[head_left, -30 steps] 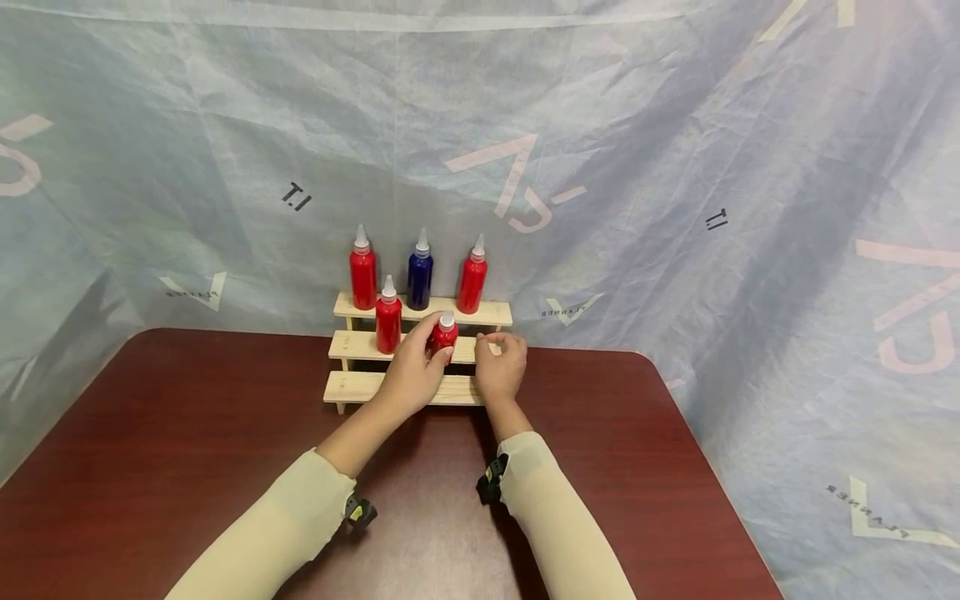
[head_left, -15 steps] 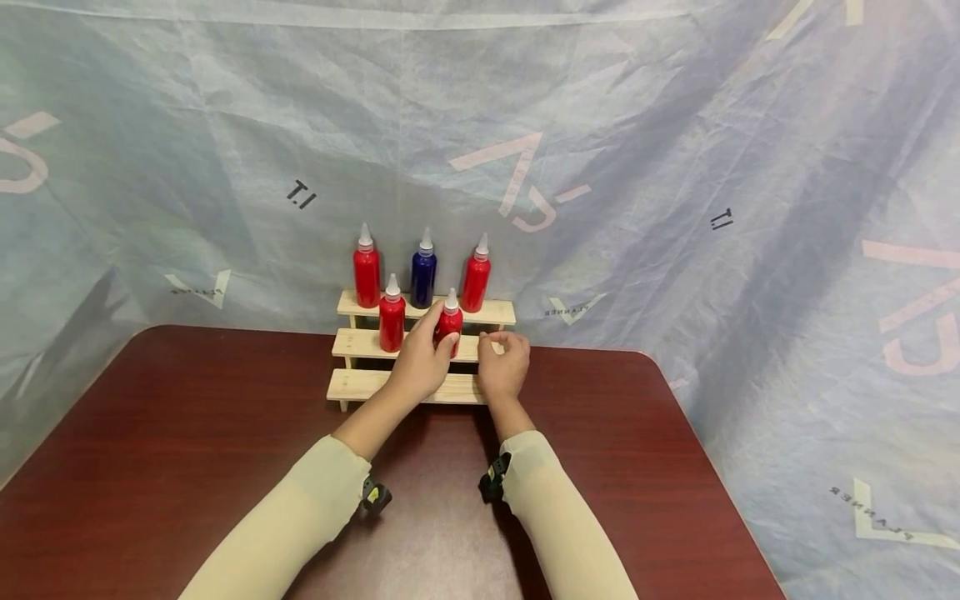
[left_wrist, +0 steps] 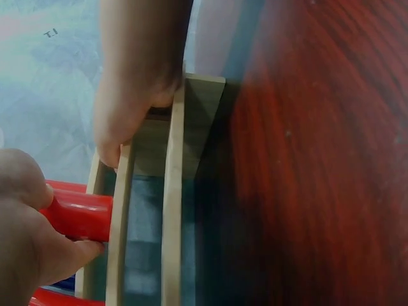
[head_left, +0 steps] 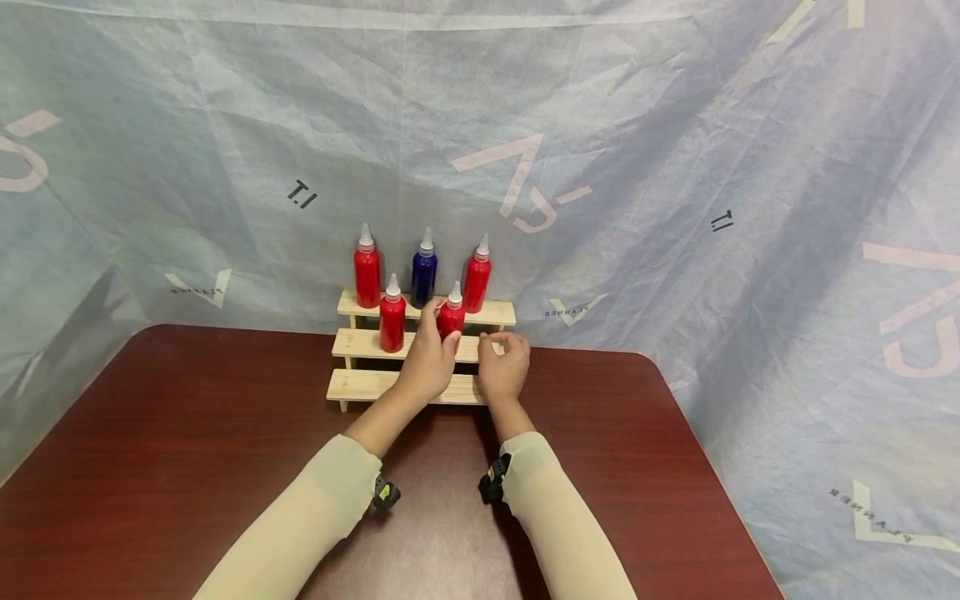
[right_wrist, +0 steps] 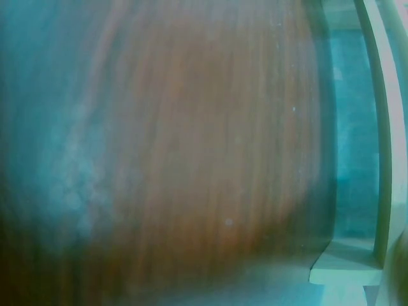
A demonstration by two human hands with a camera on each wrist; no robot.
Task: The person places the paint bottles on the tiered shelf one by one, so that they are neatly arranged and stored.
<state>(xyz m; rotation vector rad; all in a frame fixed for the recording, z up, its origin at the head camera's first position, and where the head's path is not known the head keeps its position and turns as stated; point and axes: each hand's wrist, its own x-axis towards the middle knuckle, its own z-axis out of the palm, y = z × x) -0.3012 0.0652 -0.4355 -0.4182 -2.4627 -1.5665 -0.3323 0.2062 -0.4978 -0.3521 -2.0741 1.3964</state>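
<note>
In the head view, my left hand (head_left: pixel 430 360) holds a red squeeze bottle (head_left: pixel 452 317) with a white pointed cap, upright over the middle step of a three-step wooden rack (head_left: pixel 360 385). The left wrist view shows thumb and fingers on either side of that red bottle (left_wrist: pixel 83 213), its base at the step's edge. My right hand (head_left: pixel 504 367) grips the rack's right end with curled fingers; in the left wrist view, this hand (left_wrist: pixel 137 95) reaches over the step ends. Another red bottle (head_left: pixel 392 323) stands left on the middle step.
On the top step stand a red bottle (head_left: pixel 367 277), a blue bottle (head_left: pixel 423 277) and another red bottle (head_left: pixel 477 282). The rack stands at the back of a dark red wooden table (head_left: pixel 225 433). A grey printed sheet (head_left: pixel 300 125) hangs behind it.
The bottle in my left hand has gone from tilted to upright and shifted slightly right. My left hand and forearm have moved right with it. The right hand stays on the rack's end.
</note>
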